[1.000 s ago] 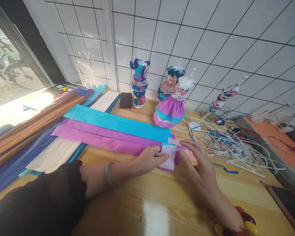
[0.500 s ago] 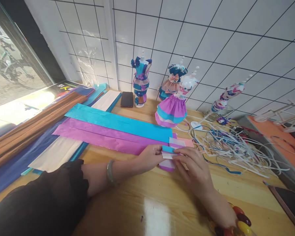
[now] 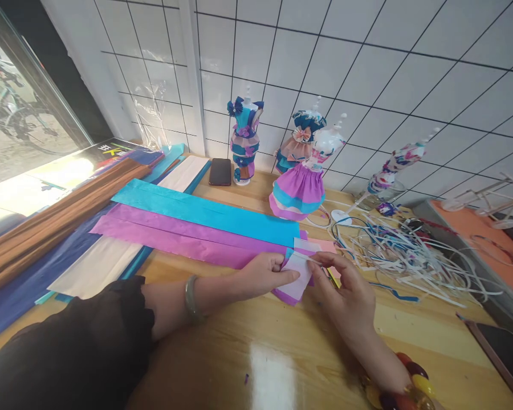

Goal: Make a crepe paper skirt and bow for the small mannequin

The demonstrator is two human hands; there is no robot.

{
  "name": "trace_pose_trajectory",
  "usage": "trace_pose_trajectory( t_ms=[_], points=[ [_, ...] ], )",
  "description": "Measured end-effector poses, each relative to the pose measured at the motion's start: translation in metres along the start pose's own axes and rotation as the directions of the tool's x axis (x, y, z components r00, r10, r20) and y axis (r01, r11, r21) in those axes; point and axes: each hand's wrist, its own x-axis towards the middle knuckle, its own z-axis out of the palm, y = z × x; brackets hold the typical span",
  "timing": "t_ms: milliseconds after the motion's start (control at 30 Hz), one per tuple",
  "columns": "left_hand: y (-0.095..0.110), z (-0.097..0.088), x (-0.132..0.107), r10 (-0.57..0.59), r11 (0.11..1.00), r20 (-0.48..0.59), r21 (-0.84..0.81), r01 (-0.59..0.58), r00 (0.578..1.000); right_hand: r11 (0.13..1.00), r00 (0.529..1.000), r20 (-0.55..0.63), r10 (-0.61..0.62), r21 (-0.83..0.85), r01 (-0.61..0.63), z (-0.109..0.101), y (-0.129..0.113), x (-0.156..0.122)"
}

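Observation:
My left hand (image 3: 263, 273) pinches a small folded stack of paper pieces (image 3: 298, 274), white on top with purple and blue edges, just above the wooden table (image 3: 282, 353). My right hand (image 3: 346, 293) grips the same stack from the right with thumb and fingers closed on its edge. The stack lies at the near end of the long purple crepe paper strips (image 3: 183, 239). A long blue strip (image 3: 205, 213) runs beside them.
Small mannequins in paper dresses (image 3: 299, 188) (image 3: 243, 139) stand by the tiled wall. A dark phone (image 3: 220, 171) lies at the back. A tangle of white and blue paper trimmings (image 3: 402, 256) covers the right. Brown, navy and white sheets (image 3: 64, 228) lie left.
The stack was flipped: half a second ago its blue face showed between my hands, now the white face is up again and tilted. My right hand moved from flat to gripping.

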Motion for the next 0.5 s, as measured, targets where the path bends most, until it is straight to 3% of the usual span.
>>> trace_pose_trajectory(
  t_ms=[100,267,367,500],
  points=[
    [0.001,-0.001,0.001,-0.011,0.999,-0.010,-0.031,0.011,1.000,0.969,0.984,-0.012,0.175,0.178,-0.170,0.003,0.004,0.000],
    [0.006,0.000,-0.001,0.031,0.991,0.013,-0.127,-0.030,0.999,0.843,0.919,0.003,0.393,0.398,-0.362,0.004,0.007,0.004],
    [0.009,-0.003,0.000,0.060,0.989,-0.086,-0.131,-0.071,0.994,0.748,0.869,0.047,0.493,0.487,-0.451,0.002,0.010,0.008],
    [0.008,-0.010,0.004,0.076,0.974,-0.253,-0.189,-0.126,0.964,0.553,0.802,0.165,0.574,0.644,-0.529,0.001,0.014,0.012]
  ],
)
